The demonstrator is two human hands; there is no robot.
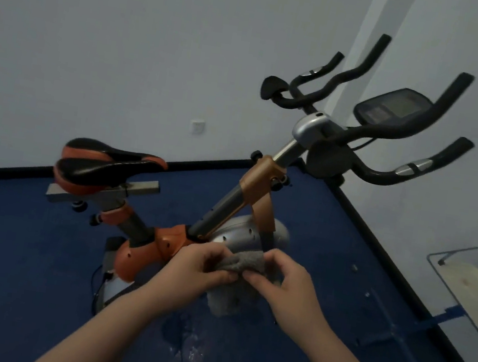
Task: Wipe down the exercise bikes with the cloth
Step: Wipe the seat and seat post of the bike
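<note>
Dim room, blue floor, pale walls w/ black skirting along the base

Exercise bike stands centre frame, orange-and-grey frame. Saddle, black w/ orange trim, sits left of centre. Black handlebars fan out at upper right, w/ a console tilted among them. Silver flywheel cover low at centre, partly hidden behind the hands

Both hands are raised at lower centre, in front of the bike's lower frame. Grey cloth is bunched between them, apart from the bike as far as can be seen. Left hand pinches the cloth's left side, fingers curled over the top and thumb under. Right hand pinches the right side the same way, thumb tip pointing twd the other thumb. Both grips narrow and closed on the fabric. A loose tail of cloth hangs down below the hands, toward the floor

Bare forearms come in from the bottom edge, no sleeves seen

Wall socket on the back wall, left of centre. At far right edge, a clear-rimmed panel on a blue stand; can't tell what it is. Pale scuff patch on the floor below the hands at bottom centre
</note>
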